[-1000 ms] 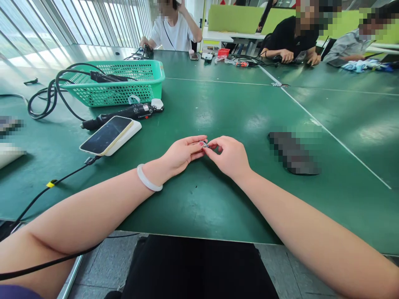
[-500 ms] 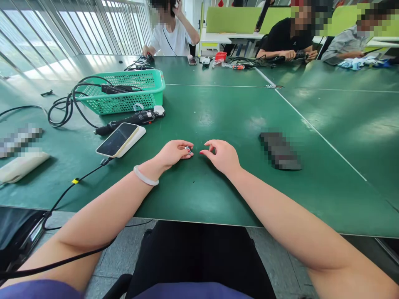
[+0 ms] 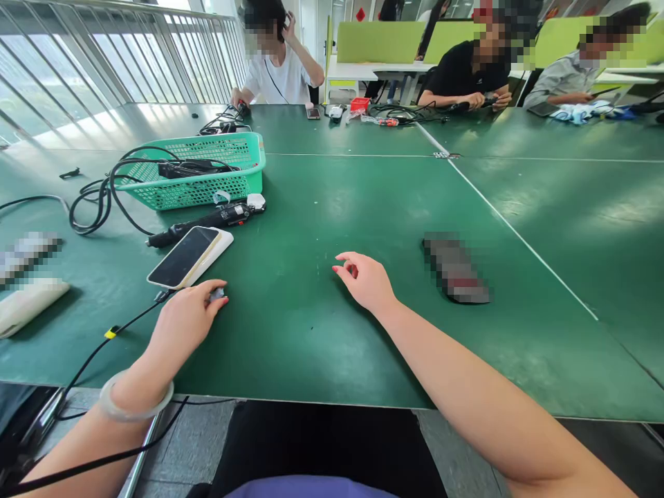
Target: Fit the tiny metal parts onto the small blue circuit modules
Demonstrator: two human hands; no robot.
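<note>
My left hand is by the lower edge of a phone, its fingers closed on a small shiny object, too small to name. The phone rests on a white block, with a black cable at its lower end. My right hand hovers at or just over the middle of the green table. Its thumb and fingers are curled but apart, and nothing shows between them.
A green basket holding black cables stands at the back left, a black tool before it. A blurred dark object lies on the right. Pale objects are at far left. Three people sit across the table.
My left hand has moved left and toward me with the small object, from near my right hand to beside the phone. The view has tilted up slightly; my right hand keeps nearly the same pose.
</note>
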